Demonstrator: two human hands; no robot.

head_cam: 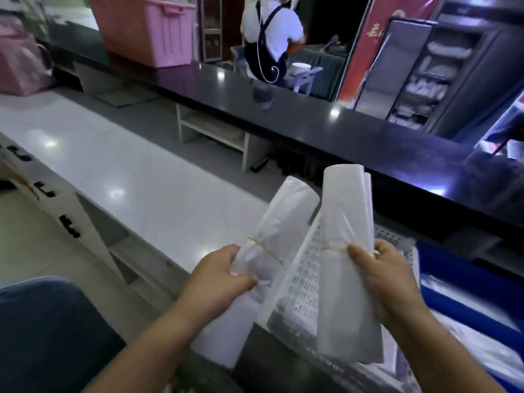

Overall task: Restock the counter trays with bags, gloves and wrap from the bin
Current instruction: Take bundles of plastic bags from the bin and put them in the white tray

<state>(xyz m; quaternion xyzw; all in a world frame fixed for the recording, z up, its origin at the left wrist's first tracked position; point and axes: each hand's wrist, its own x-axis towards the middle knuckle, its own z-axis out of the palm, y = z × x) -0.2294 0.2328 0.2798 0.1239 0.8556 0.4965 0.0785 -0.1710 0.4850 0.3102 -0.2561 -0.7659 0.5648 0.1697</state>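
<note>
Left hand point(226, 269) fisted, forearm running to 7 o'clock; right hand point(380, 276) gripping, forearm running to 5 o'clock.

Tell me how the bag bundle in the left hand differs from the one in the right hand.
The left bundle leans left and looks rounder, rolled; the right bundle stands nearly upright and looks flatter, folded. The left hand grips below its band; the right hand pinches at the band. Both are white, bound with yellowish rubber bands.

red banner point(365, 52), gold characters, possibly Chinese, too blurred to read
</note>
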